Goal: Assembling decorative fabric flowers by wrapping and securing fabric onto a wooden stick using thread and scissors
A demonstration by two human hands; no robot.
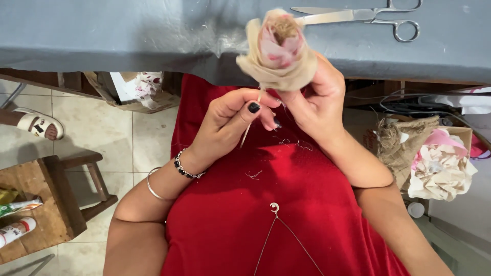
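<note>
Near: red garment (266, 214) fills the lower middle, loose thread bits on it, thin chain with a small ring pendant (274, 207) hanging at the chest. Both forearms rise from the near edge and meet above the lap, so the work sits close to the eyes and clear of the table.

Left hand (227, 122), dark-painted nails, bead bracelet (185, 168) and thin bangle (153, 189) on the wrist. Thumb and fingertips are pinched together on a pale thin strand or stem (249, 130) that runs down from the flower's base; looks like a pinch to keep it taut, cannot tell whether it is thread or a stick.

Right hand (319, 105) is clamped on the fabric flower (279, 51), fingers wrapped round its underside from the right, holding the bloom upright with the open face toward the camera, probably so the layers stay rolled.

Flower: rose-like roll, beige outer petals, pink-and-white printed cloth inside, coarse brown core at the centre, frayed edges. It is in mid-air, centre of scene, in front of the table edge.

Left near: wooden stool (48, 204) on tiled floor, a sandalled foot (38, 125) of another person beyond.

Right: box of burlap and cloth scraps (424, 153).

Far: grey table (128, 30), scissors (363, 15) lying on it at far right, closed.
</note>
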